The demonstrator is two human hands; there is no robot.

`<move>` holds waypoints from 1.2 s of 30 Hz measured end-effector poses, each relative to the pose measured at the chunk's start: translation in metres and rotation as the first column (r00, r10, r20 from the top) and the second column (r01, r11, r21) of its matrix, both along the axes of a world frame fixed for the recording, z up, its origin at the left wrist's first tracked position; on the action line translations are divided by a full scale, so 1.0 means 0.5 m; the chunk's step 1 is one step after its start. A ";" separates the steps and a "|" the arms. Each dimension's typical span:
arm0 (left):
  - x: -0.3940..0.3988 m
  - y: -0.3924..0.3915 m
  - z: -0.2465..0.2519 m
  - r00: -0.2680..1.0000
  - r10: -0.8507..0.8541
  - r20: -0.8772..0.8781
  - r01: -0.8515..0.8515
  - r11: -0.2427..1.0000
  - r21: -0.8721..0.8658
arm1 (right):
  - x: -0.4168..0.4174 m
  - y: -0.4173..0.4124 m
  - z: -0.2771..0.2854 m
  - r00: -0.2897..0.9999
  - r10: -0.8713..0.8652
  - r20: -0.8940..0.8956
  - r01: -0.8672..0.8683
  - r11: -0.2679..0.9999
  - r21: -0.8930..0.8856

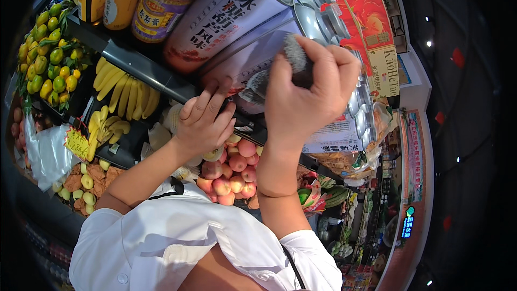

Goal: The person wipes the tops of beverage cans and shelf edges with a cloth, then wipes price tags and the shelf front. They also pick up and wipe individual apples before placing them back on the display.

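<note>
My right hand point(311, 81) is raised in front of tall purple-white cans point(218, 12) with printed writing. Its thumb and fingers pinch a grey fuzzy cloth point(296, 53). A lower piece of grey material point(258, 85) shows behind the hand, against a can; whether it belongs to the same cloth, I cannot tell. My left hand point(206, 119) lies over the black shelf rail point(141, 66), its fingers apart and pointing at the foot of the cans. It holds nothing. Just beneath my forearms sit pink apples point(232, 169).
Brown-and-yellow labelled bottles point(161, 8) stand left of the cans. Beyond the rail are bananas point(129, 93), green-yellow citrus fruits point(50, 56), a clear plastic bag point(52, 149) and a yellow price tag point(76, 143). Red boxes point(359, 8) and bagged snacks point(343, 165) are at the right.
</note>
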State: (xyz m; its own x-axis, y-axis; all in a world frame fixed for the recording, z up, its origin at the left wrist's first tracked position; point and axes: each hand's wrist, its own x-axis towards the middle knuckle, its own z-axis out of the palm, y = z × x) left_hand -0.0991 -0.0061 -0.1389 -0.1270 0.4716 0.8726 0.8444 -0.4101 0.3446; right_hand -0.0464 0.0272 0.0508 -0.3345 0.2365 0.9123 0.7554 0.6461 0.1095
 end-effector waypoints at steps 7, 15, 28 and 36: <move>0.005 -0.002 0.000 1.000 -0.004 0.024 0.004 1.000 -0.007 | 0.013 -0.019 0.008 0.991 -0.040 -0.127 0.029 0.996 -0.088; -0.001 -0.003 -0.003 1.000 -0.007 0.010 0.007 1.000 -0.015 | 0.003 -0.013 -0.054 0.994 -0.036 0.103 0.041 0.998 -0.055; 0.002 -0.003 -0.002 0.999 -0.045 0.007 0.045 0.999 -0.022 | 0.202 -0.160 -0.220 0.965 -0.088 -0.246 -0.082 0.793 -0.604; -0.004 -0.112 0.064 0.538 -0.689 0.486 0.814 0.575 -0.085 | 0.240 -0.199 -0.267 0.677 0.055 -0.734 -0.652 0.508 -0.563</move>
